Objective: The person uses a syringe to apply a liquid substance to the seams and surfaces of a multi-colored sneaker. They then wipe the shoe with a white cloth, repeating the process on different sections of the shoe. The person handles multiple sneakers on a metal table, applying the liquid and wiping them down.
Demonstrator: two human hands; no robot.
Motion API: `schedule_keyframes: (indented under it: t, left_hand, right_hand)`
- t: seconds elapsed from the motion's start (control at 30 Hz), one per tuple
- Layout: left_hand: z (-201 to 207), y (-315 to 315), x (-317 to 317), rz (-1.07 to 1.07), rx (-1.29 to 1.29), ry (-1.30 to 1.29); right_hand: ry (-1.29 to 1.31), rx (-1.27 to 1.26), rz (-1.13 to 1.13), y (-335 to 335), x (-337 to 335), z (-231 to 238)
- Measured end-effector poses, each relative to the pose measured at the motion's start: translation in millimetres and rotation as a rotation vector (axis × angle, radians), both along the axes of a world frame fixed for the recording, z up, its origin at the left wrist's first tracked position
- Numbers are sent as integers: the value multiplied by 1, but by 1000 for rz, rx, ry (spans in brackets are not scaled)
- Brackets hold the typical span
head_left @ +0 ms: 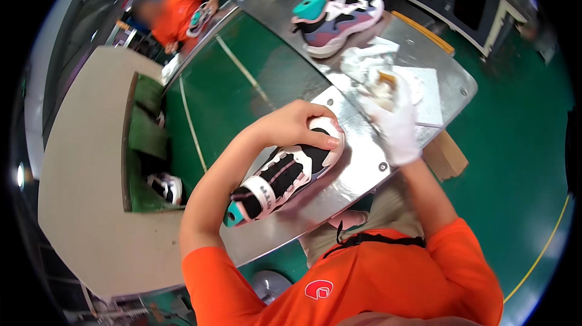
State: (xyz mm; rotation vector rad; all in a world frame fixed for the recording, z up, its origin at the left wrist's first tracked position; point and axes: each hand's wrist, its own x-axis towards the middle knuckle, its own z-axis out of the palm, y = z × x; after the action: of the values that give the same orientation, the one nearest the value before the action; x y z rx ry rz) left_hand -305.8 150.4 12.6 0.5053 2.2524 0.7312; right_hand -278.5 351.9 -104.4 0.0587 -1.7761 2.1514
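My bare left hand [303, 124] is wrapped over the white toe of a sneaker [284, 175], thumb on one side and fingers on the other. The shoe is black, white and pink, with a teal insert at its heel opening, and it lies slanted with the heel toward the near left. My right hand [397, 129] wears a white glove and reaches over the right part of the metal table [339, 183]. Motion smears its fingers, close to a crumpled white cloth [367, 62] and a small tan-brown thing [387, 78]. Whether the fingers grip anything is unclear.
Another sneaker [339, 20] with a teal insert stands at the table's far side. A green conveyor belt [224, 77] runs beside the table, into a beige housing [91, 186] with a shoe [165, 188] in its opening. Across the belt, a person [179, 13] in orange holds a shoe.
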Motion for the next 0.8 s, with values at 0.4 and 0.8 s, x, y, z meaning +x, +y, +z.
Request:
schedule_keyframes:
  t: [0.4, 0.8]
  left_hand:
    - [39, -64, 134, 494, 739, 669]
    - [45, -51, 116, 481, 743, 638]
  right_hand:
    - [-268, -16, 734, 68, 63, 80]
    - [343, -543, 1299, 6, 43, 123]
